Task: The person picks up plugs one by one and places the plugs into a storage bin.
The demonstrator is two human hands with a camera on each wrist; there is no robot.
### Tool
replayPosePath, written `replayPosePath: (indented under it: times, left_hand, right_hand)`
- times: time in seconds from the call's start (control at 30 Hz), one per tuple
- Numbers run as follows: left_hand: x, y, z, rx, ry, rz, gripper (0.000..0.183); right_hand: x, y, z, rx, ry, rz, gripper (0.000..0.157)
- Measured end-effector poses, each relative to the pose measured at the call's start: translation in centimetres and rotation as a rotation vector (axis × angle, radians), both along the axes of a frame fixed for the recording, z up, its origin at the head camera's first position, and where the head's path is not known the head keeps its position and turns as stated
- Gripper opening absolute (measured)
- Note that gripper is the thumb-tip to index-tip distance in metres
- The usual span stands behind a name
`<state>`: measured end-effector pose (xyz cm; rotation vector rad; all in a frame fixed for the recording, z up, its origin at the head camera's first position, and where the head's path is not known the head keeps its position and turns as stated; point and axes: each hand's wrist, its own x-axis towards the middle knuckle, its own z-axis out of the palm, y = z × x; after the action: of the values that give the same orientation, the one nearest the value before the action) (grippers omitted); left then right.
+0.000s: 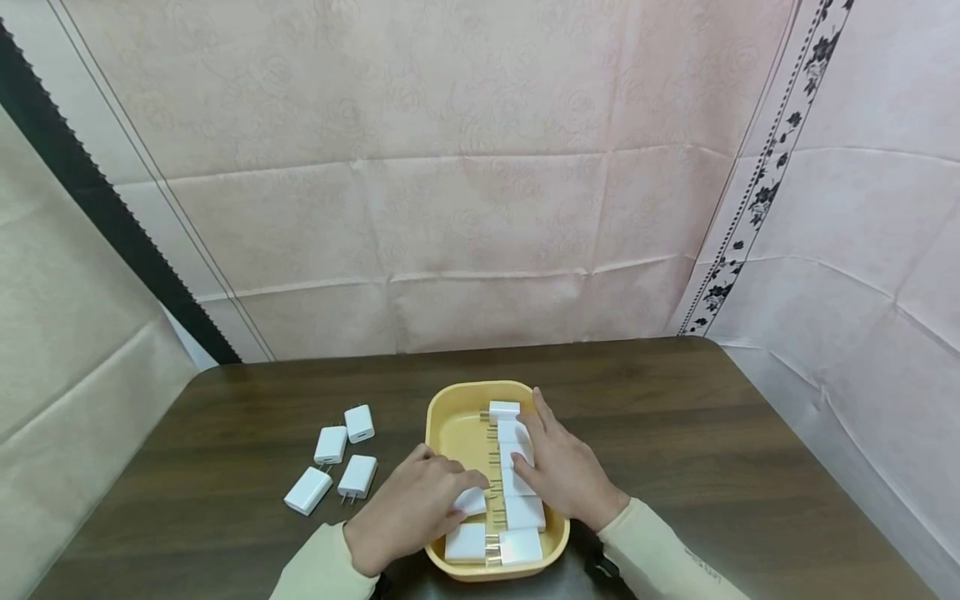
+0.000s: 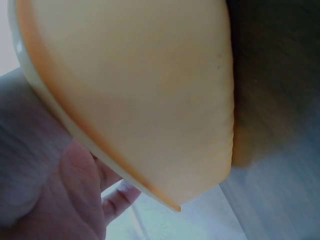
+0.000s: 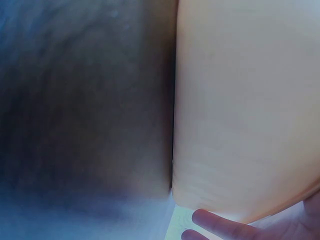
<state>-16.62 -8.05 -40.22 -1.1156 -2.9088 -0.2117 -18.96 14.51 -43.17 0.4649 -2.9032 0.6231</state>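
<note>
A yellow plastic tray stands on the table, holding several white plug-in chargers. Along its right side runs a row of chargers, prongs facing left. My left hand reaches over the left rim and holds a white charger between thumb and fingers, just above another charger in the near left corner. Over the right rim, my right hand rests with extended fingers on the row. Both wrist views mostly show the tray's outer wall, with part of each hand at the rim.
Left of the tray, several loose white chargers lie on the brown wooden table, one of them at the near left. Pale patterned cloth hangs behind the table and at both sides.
</note>
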Motion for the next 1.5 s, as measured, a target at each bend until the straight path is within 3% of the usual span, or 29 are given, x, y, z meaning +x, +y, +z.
replayPosePath:
  times: [0.37,0.7,0.97,1.5]
  left_hand:
    - [-0.04,0.19,0.08,-0.031,0.02,-0.034,0.036]
    - [0.09,0.38,0.18,-0.06,0.005,-0.026,0.036]
    - [0.05,0.42,0.14,-0.064,0.041,-0.041,0.034]
    - [0.07,0.57,0.06,-0.078,-0.011,-0.016,0.033]
  right_hand:
    - [-0.05,-0.01,0.0,0.001,0.01,-0.006,0.053]
    - [-0.02,-0.06,0.04,-0.002,0.01,-0.003,0.053]
    - [-0.06,-0.09,0.24,0.001,-0.003,-0.011,0.054]
    - [-0.02,-0.09,0.09,-0.009,-0.015,-0.012,0.055]
